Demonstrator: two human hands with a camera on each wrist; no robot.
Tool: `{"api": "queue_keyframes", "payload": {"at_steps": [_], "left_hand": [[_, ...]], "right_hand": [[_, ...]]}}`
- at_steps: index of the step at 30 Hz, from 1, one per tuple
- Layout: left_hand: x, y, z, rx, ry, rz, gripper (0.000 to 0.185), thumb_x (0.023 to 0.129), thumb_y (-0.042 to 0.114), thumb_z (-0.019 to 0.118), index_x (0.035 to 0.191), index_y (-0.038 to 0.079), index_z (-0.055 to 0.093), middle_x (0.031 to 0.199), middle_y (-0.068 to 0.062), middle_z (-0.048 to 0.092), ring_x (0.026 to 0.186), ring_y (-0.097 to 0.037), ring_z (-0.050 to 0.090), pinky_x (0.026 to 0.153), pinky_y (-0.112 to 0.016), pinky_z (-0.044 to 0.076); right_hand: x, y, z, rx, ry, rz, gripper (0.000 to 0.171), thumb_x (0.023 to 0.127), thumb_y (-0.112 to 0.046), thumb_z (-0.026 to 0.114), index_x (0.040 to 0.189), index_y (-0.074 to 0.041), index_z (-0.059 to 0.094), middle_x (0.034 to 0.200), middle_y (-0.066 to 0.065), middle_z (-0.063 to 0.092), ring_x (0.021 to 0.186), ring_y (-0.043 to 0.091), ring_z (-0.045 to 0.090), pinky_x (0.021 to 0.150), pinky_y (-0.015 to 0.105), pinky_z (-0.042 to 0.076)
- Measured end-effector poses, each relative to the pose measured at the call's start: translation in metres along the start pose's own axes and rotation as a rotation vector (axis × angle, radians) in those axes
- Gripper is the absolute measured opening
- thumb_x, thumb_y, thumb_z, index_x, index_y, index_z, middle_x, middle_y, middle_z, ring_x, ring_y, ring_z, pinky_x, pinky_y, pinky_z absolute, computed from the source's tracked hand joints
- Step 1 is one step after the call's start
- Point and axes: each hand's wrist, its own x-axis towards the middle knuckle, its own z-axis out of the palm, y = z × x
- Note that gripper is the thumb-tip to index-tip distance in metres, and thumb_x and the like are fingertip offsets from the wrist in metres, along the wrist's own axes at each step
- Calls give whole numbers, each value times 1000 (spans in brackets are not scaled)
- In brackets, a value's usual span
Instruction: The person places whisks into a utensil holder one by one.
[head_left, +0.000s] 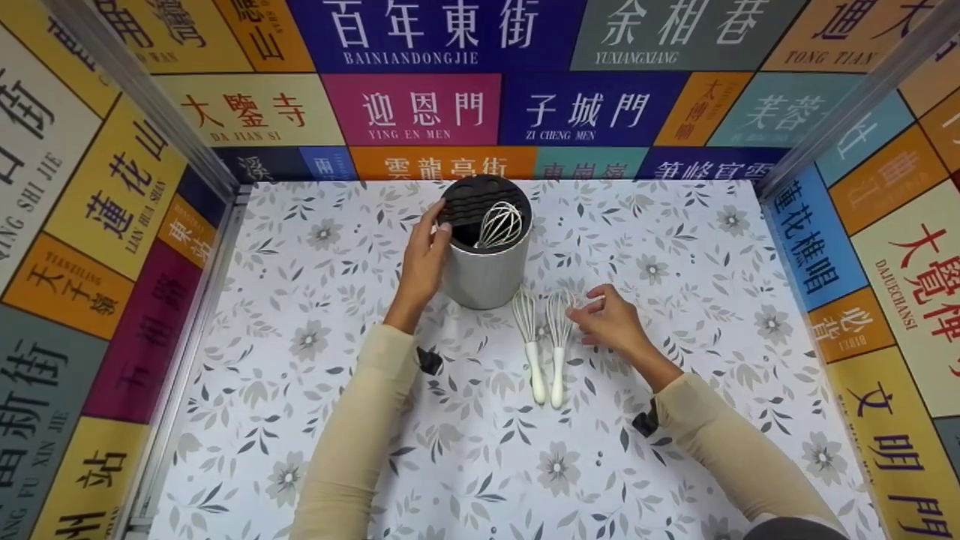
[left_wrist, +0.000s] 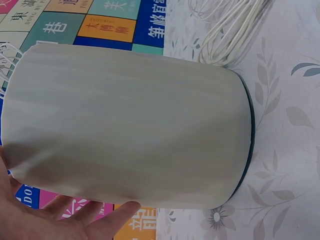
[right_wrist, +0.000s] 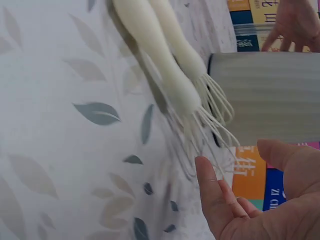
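Whisk [head_left: 558,352] nearest the right hand [head_left: 613,324] lies roughly midway between the worktop's [head_left: 465,465] side edges, and this empty, loosely spread hand should pinch it lightly while the left hand [head_left: 422,262] rests unclenched against the holder [head_left: 484,281] toward the far edge.

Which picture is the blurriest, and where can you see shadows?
Right wrist view: looks blurriest, the nearer whisk with smeary wires and a dark shadow beside it; left wrist view: a soft dark patch on the grey container near the left hand; head view: looks clearest, with big wall lettering easy to make out.
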Motion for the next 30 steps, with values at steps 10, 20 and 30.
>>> {"api": "queue_keyframes", "payload": {"at_steps": [10, 20, 30], "left_hand": [[0, 0, 0, 11, 1, -6, 49, 109, 38, 44, 156, 25, 44, 156, -10, 45, 145, -21, 42, 119, -41, 38], [0, 0, 1, -6, 10, -3, 48, 109, 36, 45, 155, 24, 45, 154, -10, 46, 143, -20, 43, 117, -40, 39], [-1, 0, 0, 18, 3, 3, 49, 109, 39, 42, 156, 26, 43, 157, -8, 44, 145, -20, 41, 118, -41, 39]], "right_hand": [[-4, 15, 17, 64, -49, 79, 73, 88, -39, 80, 140, -3, 42, 124, 21, 62, 92, 35, 75, 75, 48, 63], [-10, 20, 29, 94, -66, 116, 69, 88, -34, 81, 135, -2, 42, 120, 21, 63, 85, 31, 76, 69, 46, 63], [-16, 22, 37, 126, -71, 156, 63, 88, -30, 81, 129, 0, 45, 101, 15, 69, 77, 29, 75, 66, 46, 63]]}}
